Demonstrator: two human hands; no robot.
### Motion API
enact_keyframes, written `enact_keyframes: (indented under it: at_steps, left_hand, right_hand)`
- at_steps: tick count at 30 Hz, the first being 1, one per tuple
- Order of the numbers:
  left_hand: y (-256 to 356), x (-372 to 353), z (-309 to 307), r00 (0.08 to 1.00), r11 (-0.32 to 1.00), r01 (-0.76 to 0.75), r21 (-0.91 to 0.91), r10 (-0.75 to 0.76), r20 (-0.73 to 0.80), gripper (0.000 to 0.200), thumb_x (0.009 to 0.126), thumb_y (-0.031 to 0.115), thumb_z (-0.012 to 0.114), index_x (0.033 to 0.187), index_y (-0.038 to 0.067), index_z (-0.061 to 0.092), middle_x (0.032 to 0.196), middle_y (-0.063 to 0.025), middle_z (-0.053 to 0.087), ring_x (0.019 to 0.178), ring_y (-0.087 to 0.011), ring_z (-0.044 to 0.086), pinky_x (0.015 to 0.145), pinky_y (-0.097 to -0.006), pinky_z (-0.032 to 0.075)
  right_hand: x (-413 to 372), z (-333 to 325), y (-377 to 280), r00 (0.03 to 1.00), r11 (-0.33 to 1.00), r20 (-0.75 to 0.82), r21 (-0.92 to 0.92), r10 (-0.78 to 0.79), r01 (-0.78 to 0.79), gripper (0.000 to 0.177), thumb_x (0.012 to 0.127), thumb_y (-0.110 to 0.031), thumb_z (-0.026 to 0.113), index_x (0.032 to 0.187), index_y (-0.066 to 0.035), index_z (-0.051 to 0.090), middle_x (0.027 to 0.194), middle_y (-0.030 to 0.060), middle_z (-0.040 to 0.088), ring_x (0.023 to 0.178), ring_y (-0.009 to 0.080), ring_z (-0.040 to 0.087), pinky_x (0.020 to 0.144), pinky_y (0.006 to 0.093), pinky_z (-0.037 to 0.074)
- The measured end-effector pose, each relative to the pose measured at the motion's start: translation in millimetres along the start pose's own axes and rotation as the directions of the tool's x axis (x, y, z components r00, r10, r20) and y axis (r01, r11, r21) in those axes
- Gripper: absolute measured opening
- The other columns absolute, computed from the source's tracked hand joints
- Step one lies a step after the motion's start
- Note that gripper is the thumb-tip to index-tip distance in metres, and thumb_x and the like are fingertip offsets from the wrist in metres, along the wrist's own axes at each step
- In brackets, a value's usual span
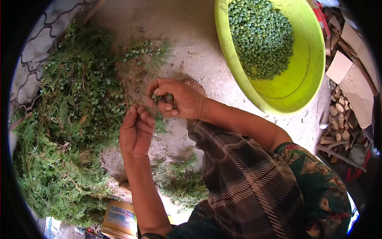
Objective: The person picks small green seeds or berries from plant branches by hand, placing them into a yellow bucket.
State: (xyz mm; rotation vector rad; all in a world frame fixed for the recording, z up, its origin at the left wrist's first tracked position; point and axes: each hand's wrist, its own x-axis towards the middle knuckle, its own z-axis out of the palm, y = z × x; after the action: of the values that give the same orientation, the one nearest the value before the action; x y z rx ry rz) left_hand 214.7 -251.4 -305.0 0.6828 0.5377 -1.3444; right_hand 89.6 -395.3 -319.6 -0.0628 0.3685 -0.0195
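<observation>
My right hand (177, 97) is curled around a few small green seed cones (164, 97), which show between the fingers. Just to its left, my left hand (137, 129) has its palm turned up and its fingertips pinched together; whatever they hold is too small to tell. The two hands are close but apart. A large heap of green conifer branches with pale cones (79, 87) lies left of both hands. One loose sprig (147, 51) rests on the floor above them.
A yellow-green basin (306, 75) at the upper right holds many green cones (260, 40). More sprigs (181, 179) lie below my hands. A yellow container (119, 217) stands at the bottom. Cut wood (340, 113) and cardboard (354, 87) are piled at the right.
</observation>
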Motion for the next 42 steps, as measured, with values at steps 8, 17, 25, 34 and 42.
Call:
enact_keyframes:
  at_steps: [8,17,25,34,42]
  left_hand:
    - [-15,15,8,0.973,0.976,-0.165,0.144,0.185,-0.141,0.019,0.092,0.011,0.045,0.107,0.001,0.047,0.110,-0.0173,0.055,0.108,-0.0275,0.051,0.098,-0.0416,0.039]
    - [-24,21,6,0.997,0.997,-0.062,-0.054,0.065,0.052,0.021,0.092,0.012,0.047,0.110,0.001,0.050,0.113,-0.0122,0.052,0.106,-0.0239,0.049,0.096,-0.0379,0.038]
    - [-33,26,10,0.960,0.933,-0.256,0.253,0.276,-0.044,0.015,0.089,0.011,0.054,0.102,0.003,0.051,0.113,-0.0098,0.053,0.104,-0.0202,0.050,0.094,-0.0361,0.039]
    - [-38,30,18,0.912,0.805,-0.355,0.475,0.410,-0.013,0.009,0.089,0.011,0.053,0.096,0.005,0.050,0.109,-0.0104,0.056,0.099,-0.0165,0.053,0.088,-0.0301,0.042]
    - [-40,42,9,0.893,0.826,-0.360,0.435,0.440,-0.097,0.009,0.089,0.011,0.054,0.095,0.005,0.052,0.096,-0.0085,0.060,0.084,-0.0136,0.053,0.078,-0.0270,0.043]
  right_hand:
    - [9,-13,27,0.871,0.431,0.107,-0.836,-0.480,0.340,0.015,0.082,-0.013,0.062,0.087,-0.001,0.055,0.083,0.0036,0.057,0.072,0.0074,0.053,0.062,0.0227,0.045]
    - [18,-20,34,0.900,0.420,-0.034,-0.892,-0.434,0.168,0.035,0.081,-0.012,0.063,0.111,0.003,0.054,0.087,0.0042,0.059,0.084,0.0091,0.052,0.078,0.0252,0.045]
    - [0,-8,21,0.960,0.848,-0.225,-0.529,-0.168,0.024,0.036,0.086,-0.025,0.061,0.112,-0.002,0.052,0.073,0.0003,0.050,0.053,0.0027,0.041,0.044,0.0195,0.034]
    - [7,-22,22,0.970,0.972,-0.239,-0.213,0.042,-0.094,0.027,0.086,-0.029,0.061,0.098,-0.006,0.051,0.067,-0.0028,0.044,0.043,0.0015,0.032,0.036,0.0177,0.025]
    - [8,-29,26,0.971,0.971,-0.241,-0.231,0.003,-0.060,0.025,0.084,-0.027,0.063,0.091,-0.008,0.049,0.069,-0.0022,0.044,0.044,0.0019,0.034,0.035,0.0177,0.025]
